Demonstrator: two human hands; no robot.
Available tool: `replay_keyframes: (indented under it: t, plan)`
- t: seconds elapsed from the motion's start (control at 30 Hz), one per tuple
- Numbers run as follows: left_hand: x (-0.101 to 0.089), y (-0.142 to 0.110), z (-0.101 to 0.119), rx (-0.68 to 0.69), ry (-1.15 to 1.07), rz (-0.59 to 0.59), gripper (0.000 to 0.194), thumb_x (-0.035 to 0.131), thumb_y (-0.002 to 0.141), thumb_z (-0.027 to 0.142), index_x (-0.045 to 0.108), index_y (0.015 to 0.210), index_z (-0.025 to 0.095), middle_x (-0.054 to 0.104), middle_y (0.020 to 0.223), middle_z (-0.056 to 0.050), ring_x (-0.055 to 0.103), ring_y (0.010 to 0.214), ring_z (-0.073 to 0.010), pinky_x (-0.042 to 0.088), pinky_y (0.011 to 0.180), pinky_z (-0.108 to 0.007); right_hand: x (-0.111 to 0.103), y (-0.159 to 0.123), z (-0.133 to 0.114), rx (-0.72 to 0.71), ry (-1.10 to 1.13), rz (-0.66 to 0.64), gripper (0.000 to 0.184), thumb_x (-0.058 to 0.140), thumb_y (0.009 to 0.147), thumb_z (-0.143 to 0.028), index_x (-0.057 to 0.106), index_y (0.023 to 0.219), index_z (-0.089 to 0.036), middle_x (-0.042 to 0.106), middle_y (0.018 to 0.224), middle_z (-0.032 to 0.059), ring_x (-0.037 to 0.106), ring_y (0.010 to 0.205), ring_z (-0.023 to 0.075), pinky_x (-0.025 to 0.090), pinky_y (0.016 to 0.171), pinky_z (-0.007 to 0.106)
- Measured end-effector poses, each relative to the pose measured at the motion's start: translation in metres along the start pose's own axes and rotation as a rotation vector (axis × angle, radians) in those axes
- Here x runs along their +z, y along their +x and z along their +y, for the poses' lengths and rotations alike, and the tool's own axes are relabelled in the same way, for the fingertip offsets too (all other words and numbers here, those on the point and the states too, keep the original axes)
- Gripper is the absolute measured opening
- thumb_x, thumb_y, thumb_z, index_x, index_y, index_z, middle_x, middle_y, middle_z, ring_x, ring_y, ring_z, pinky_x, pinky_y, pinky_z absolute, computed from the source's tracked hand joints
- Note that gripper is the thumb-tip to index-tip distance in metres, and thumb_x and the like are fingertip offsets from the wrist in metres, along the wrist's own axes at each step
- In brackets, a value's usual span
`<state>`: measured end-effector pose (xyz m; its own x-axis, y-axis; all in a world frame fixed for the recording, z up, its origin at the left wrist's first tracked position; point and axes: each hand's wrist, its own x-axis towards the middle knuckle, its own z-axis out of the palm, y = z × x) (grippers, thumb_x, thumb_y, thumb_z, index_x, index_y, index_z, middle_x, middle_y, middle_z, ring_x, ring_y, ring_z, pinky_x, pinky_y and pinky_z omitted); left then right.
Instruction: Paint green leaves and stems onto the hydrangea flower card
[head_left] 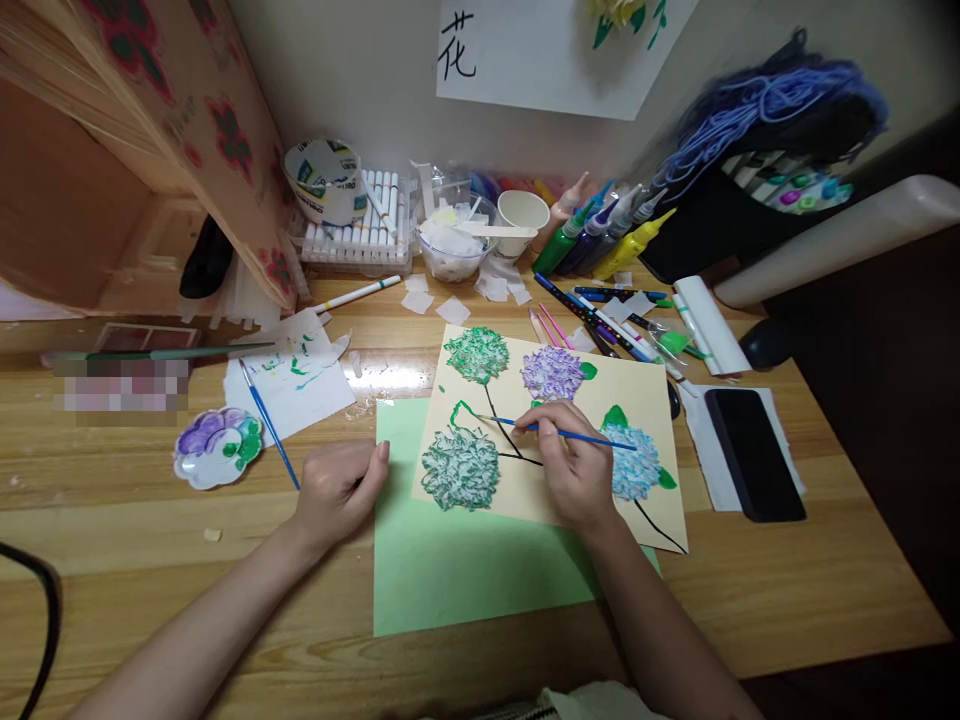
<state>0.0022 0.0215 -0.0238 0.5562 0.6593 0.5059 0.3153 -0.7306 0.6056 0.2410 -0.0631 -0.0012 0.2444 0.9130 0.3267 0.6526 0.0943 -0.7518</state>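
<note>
My right hand (574,465) pinches a thin blue paintbrush (585,435), its tip touching the cream card (525,500) beside a green leaf outline (459,412). The card carries textured flowers: a dark green one (461,468), a lighter green one (478,355), a purple one (553,373) and a blue one (634,462), joined by black stems. Beneath it lies a green sheet (480,580). Curled on the table left of the sheets, my left hand (339,490) has its fingers folded in; whether anything is inside is hidden.
A flower-shaped palette (217,465) with purple and green paint lies at left, near another blue brush (270,425) and a paint-marked paper (315,380). Behind stand a marker box (352,245), a bowl (456,245), a paper cup (523,215) and paint bottles (559,245). A phone (754,455) lies right.
</note>
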Motion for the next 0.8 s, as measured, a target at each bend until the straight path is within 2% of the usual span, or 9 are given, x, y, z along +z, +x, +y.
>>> replay_keyframes:
  t: [0.27,0.8]
  plan:
    - [-0.0006,0.0013,0.0014,0.0,0.013,0.0,0.042,0.049,0.085,0.008,0.036,0.046,0.017,0.034,0.041,0.006,0.032,0.037,-0.0053,0.022,0.04,-0.023,-0.0015,-0.0005,0.0013,-0.002,0.002,-0.004,0.022,0.039,0.09,-0.014,0.058,0.081,-0.02,0.061,0.071,0.0012,0.055,0.072,0.0156,0.042,0.067,0.03]
    - [-0.0007,0.002,0.0015,0.02,0.006,0.003,0.041,0.05,0.084,0.006,0.034,0.048,0.017,0.031,0.043,0.006,0.029,0.038,-0.0056,0.021,0.041,-0.025,-0.0031,-0.0036,0.004,0.122,0.078,0.02,0.024,0.038,0.094,-0.021,0.058,0.08,-0.021,0.061,0.068,0.0,0.057,0.069,0.0151,0.043,0.067,0.03]
